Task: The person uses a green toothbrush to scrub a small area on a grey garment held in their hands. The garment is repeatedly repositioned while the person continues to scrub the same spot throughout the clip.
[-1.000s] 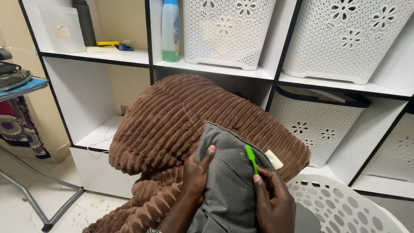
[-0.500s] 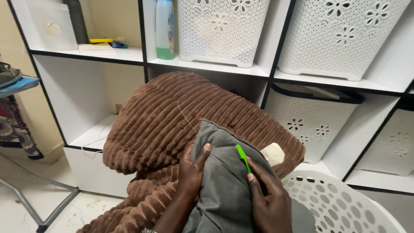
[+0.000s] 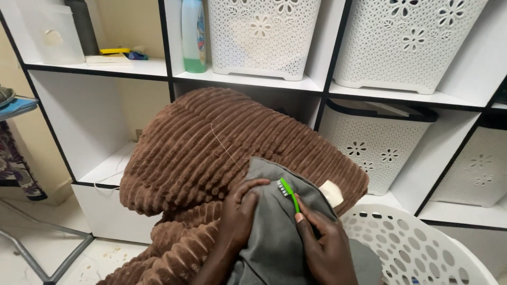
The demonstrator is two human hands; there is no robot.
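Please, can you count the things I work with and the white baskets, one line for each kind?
White perforated baskets: 5
Green brush: 1
Grey garment: 1
Brown ribbed blanket: 1
Total: 8

Ribbed brown blanket (image 3: 211, 153), grey cloth (image 3: 274, 237), green toothbrush (image 3: 289, 193)

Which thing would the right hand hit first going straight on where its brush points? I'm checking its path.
Probably the ribbed brown plush blanket: the right hand aims its green brush up-left across the grey cloth; depth unclear.
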